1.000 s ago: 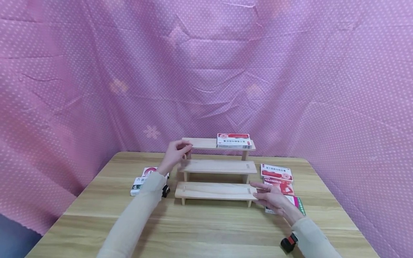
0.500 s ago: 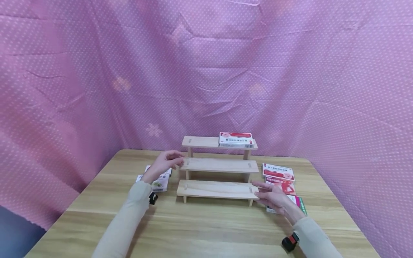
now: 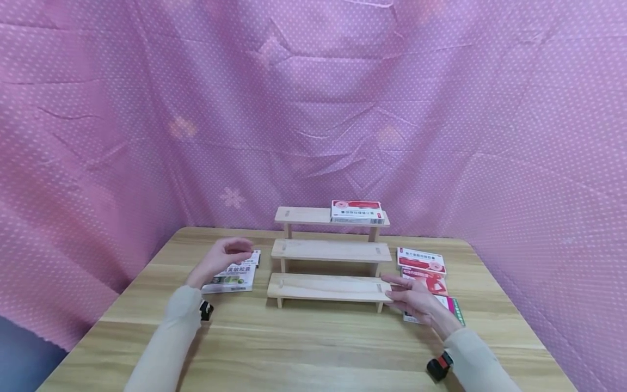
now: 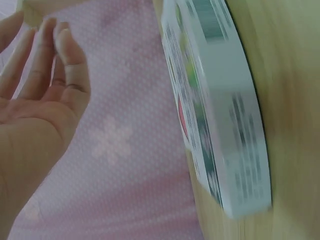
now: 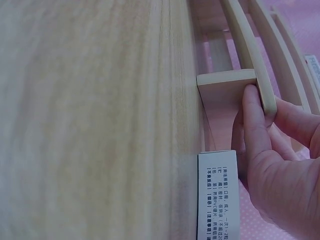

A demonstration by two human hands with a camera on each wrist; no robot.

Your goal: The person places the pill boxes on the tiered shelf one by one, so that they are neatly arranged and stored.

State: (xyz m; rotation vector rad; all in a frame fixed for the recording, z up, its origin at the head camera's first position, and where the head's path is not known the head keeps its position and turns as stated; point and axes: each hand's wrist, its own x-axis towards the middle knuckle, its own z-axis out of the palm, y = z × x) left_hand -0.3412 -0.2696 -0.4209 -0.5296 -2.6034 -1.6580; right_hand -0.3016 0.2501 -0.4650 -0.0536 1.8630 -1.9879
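Pinching the pale wooden three-tier rack (image 3: 329, 288) on the wood-grained bench (image 3: 318, 348), your right hand (image 3: 416, 304) has its lowest board's end, a sound hold, likely light and stiff; your loose, empty left hand (image 3: 215, 263) hovers near a crushable-looking white-and-green cardboard carton (image 3: 231, 281).

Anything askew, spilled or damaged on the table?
Nothing stands out: the wooden rack stands upright, the box on its top shelf lies flat, and no spill shows. The right hand hides part of the right-hand boxes.
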